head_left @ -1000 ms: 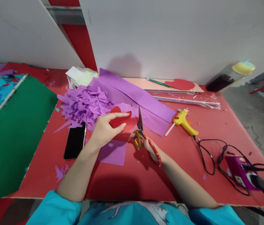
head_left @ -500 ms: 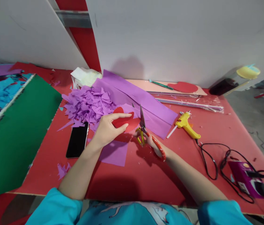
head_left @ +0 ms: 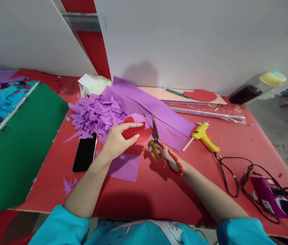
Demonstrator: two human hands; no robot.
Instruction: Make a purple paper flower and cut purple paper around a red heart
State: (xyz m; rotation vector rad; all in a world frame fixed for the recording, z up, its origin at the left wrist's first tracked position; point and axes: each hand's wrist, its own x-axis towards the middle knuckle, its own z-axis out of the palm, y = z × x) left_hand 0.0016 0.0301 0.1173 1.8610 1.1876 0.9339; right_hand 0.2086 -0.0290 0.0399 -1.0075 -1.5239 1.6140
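Both hands work above the middle of the tabletop. The left hand pinches a red paper shape between thumb and fingers, its forearm angled in from the lower left. The right hand is closed through the handles of the scissors, whose long axis runs away from the person, blades pointing toward the wall beside the shape's right edge.

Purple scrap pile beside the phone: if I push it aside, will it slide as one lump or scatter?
Likely scatters: the purple scrap pile is loose, thin, pointed offcuts heaped unevenly. Probably very light: stray scraps lie flat, apart from the heap. A push might drag pieces onto the phone beside it.
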